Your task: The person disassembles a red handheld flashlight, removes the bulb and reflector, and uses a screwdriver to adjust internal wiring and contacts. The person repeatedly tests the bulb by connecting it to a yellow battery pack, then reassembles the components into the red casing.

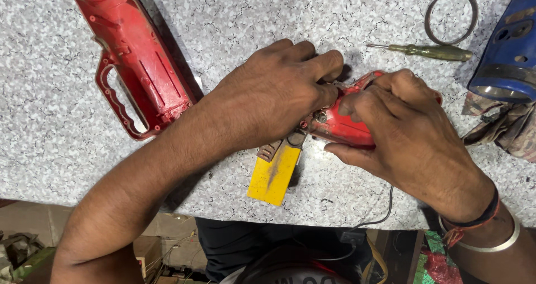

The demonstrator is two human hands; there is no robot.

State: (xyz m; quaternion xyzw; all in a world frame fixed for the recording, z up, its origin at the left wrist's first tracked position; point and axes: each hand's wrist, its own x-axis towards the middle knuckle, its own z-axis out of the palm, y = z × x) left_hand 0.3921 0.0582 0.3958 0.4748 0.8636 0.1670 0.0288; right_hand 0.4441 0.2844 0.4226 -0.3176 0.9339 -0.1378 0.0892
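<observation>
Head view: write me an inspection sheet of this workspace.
Surface: grey speckled stone countertop.
Job's things: red tool housing held between both hands; yellow-handled tool lies under the left hand, beside the housing.
Clutter: separate red housing half at the left; green-handled screwdriver; metal ring; blue tool body; patterned cloth.
Grippers: left hand presses on the housing's end; right hand grips its body.
Cables: thin black cable running off the counter edge.
Surroundings: floor and dim oddments below the counter, too unclear to name.
</observation>
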